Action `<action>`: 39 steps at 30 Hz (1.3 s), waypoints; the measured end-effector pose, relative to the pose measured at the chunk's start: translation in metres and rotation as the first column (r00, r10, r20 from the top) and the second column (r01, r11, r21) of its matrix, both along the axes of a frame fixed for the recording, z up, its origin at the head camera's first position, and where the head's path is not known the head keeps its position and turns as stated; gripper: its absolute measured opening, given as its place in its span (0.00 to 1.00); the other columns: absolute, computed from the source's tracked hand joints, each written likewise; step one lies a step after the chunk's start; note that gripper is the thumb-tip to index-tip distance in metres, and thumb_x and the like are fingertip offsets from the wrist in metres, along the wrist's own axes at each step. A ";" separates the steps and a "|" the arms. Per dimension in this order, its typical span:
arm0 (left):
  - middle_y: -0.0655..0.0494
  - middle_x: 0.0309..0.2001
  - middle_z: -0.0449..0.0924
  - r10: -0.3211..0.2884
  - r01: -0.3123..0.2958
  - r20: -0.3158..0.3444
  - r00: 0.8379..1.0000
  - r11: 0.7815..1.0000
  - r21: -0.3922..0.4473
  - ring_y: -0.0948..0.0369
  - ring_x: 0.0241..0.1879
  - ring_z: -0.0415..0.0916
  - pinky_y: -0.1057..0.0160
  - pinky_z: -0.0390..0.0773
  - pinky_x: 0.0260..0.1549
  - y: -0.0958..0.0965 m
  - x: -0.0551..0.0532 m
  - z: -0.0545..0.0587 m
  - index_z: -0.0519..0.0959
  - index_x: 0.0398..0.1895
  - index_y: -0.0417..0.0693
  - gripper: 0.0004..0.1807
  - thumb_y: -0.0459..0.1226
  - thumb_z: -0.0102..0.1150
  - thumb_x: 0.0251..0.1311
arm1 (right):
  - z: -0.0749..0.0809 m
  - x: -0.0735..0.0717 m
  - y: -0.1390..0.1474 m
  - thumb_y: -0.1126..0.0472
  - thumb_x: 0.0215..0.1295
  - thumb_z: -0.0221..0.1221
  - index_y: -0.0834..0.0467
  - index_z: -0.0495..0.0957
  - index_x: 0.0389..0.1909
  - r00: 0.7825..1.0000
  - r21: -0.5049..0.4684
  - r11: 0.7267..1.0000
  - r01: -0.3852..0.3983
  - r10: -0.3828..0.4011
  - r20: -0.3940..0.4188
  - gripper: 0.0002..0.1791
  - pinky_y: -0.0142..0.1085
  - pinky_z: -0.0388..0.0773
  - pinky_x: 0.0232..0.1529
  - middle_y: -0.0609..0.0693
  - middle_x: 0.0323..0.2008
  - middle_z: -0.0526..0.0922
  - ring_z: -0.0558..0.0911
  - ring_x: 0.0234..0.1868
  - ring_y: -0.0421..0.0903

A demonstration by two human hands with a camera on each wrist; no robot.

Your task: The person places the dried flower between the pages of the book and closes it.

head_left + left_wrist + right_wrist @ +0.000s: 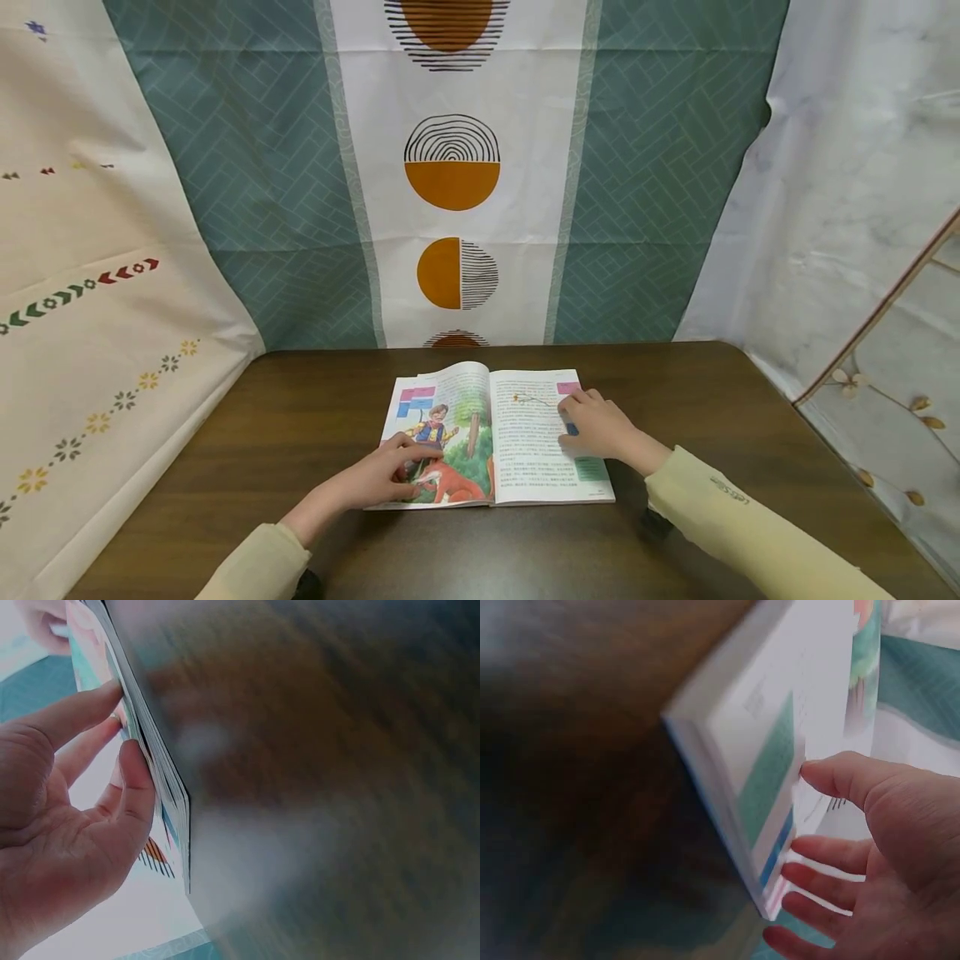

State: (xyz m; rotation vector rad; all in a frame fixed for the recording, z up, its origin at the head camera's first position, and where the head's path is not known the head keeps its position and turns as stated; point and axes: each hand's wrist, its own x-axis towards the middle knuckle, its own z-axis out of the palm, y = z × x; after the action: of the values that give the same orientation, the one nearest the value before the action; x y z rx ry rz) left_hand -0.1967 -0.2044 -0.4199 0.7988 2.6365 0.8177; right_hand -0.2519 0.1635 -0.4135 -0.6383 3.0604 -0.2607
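An open book (pixel 534 467) lies on the brown table, its left page showing a colour picture of a person and a red fox, its right page mostly printed text. My left hand (pixel 375 477) rests on the left page at its lower outer part, fingers loosely bent. Seen in the left wrist view, its fingertips (pixel 133 761) touch the page near the book's edge. Over the outer side of the right page lies my right hand (pixel 602 427). Its fingers (pixel 821 881) are spread, and the thumb touches the page in the right wrist view. The left page bulges upward near the spine.
The brown wooden table (pixel 315 400) extends around the book. A patterned green and white cloth (pixel 457 283) hangs behind its far edge. Cream cloth (pixel 112 333) stands at the left and marbled white cloth (pixel 840 250) at the right.
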 end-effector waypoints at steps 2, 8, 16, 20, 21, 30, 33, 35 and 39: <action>0.47 0.53 0.68 -0.004 0.004 -0.025 1.000 1.000 -0.011 0.57 0.43 0.64 0.64 0.69 0.38 0.000 0.001 0.000 0.74 0.66 0.52 0.28 0.39 0.66 0.61 | -0.001 0.007 0.005 0.50 0.57 0.69 0.62 0.77 0.57 1.000 -0.015 1.000 0.001 -0.001 -0.003 0.31 0.59 0.73 0.57 0.60 0.57 0.78 0.74 0.56 0.58; 0.47 0.50 0.70 0.067 -0.071 -0.089 0.994 0.997 -0.040 0.53 0.47 0.61 0.56 0.67 0.42 0.002 0.007 0.001 0.74 0.66 0.52 0.31 0.41 0.69 0.57 | -0.008 0.030 0.024 0.46 0.55 0.70 0.65 0.72 0.63 1.000 -0.062 0.998 0.015 -0.016 -0.023 0.40 0.61 0.72 0.57 0.62 0.62 0.74 0.74 0.61 0.60; 0.43 0.55 0.65 0.365 -0.377 -0.122 0.923 0.921 -0.097 0.48 0.51 0.60 0.47 0.74 0.45 0.004 0.013 0.002 0.74 0.64 0.48 0.43 0.50 0.79 0.42 | -0.011 0.055 0.047 0.43 0.54 0.70 0.67 0.68 0.67 0.999 -0.106 0.994 0.016 -0.012 0.038 0.46 0.59 0.74 0.55 0.62 0.61 0.74 0.74 0.60 0.61; 0.35 0.61 0.61 0.427 -0.435 -0.092 0.899 0.895 -0.097 0.44 0.56 0.60 0.41 0.75 0.49 0.000 0.014 0.002 0.69 0.67 0.41 0.52 0.53 0.80 0.38 | -0.011 0.061 0.054 0.41 0.53 0.70 0.67 0.69 0.66 0.999 -0.124 0.992 -0.027 0.033 0.040 0.46 0.56 0.75 0.54 0.60 0.60 0.74 0.75 0.59 0.58; 0.34 0.62 0.60 0.433 -0.440 -0.082 0.898 0.893 -0.099 0.43 0.56 0.60 0.41 0.75 0.50 -0.001 0.013 0.002 0.66 0.69 0.40 0.54 0.54 0.80 0.38 | -0.011 0.063 0.055 0.41 0.52 0.70 0.66 0.70 0.65 0.999 -0.127 0.991 -0.039 0.043 0.033 0.46 0.56 0.75 0.53 0.60 0.60 0.74 0.75 0.58 0.57; 0.28 0.64 0.59 0.413 -0.417 -0.060 0.909 0.903 -0.106 0.41 0.57 0.63 0.38 0.73 0.54 -0.006 0.009 0.003 0.52 0.74 0.27 0.67 0.53 0.81 0.37 | -0.018 0.067 0.063 0.42 0.50 0.71 0.64 0.74 0.62 0.995 -0.117 0.988 -0.105 0.104 -0.014 0.43 0.54 0.75 0.50 0.57 0.60 0.73 0.75 0.57 0.55; 0.29 0.63 0.59 0.405 -0.407 -0.041 0.913 0.910 -0.082 0.42 0.55 0.62 0.39 0.73 0.53 -0.007 0.006 0.003 0.51 0.74 0.27 0.68 0.52 0.81 0.36 | -0.020 0.066 0.063 0.43 0.49 0.72 0.64 0.75 0.61 0.994 -0.127 0.986 -0.111 0.109 -0.024 0.42 0.53 0.75 0.49 0.56 0.59 0.74 0.75 0.56 0.54; 0.29 0.62 0.58 0.402 -0.402 -0.022 0.915 0.912 -0.077 0.43 0.54 0.60 0.40 0.72 0.53 -0.008 0.004 0.003 0.49 0.74 0.28 0.69 0.51 0.82 0.35 | -0.020 0.065 0.064 0.42 0.49 0.73 0.64 0.75 0.61 0.993 -0.129 0.985 -0.116 0.113 -0.032 0.42 0.53 0.76 0.49 0.55 0.58 0.74 0.75 0.56 0.54; 0.30 0.61 0.57 0.388 -0.386 0.011 0.921 0.918 -0.086 0.43 0.54 0.57 0.40 0.71 0.53 -0.010 -0.005 0.004 0.46 0.75 0.27 0.72 0.50 0.83 0.33 | -0.020 0.064 0.064 0.42 0.49 0.73 0.64 0.76 0.60 0.990 -0.130 0.982 -0.134 0.128 -0.052 0.42 0.52 0.76 0.49 0.55 0.57 0.74 0.75 0.54 0.53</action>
State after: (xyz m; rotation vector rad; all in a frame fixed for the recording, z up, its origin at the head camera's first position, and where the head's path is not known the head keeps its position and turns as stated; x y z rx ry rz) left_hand -0.2013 -0.2144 -0.4159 0.2383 2.8238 0.7960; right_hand -0.1876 0.2279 -0.4331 -0.8589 3.0433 -0.4582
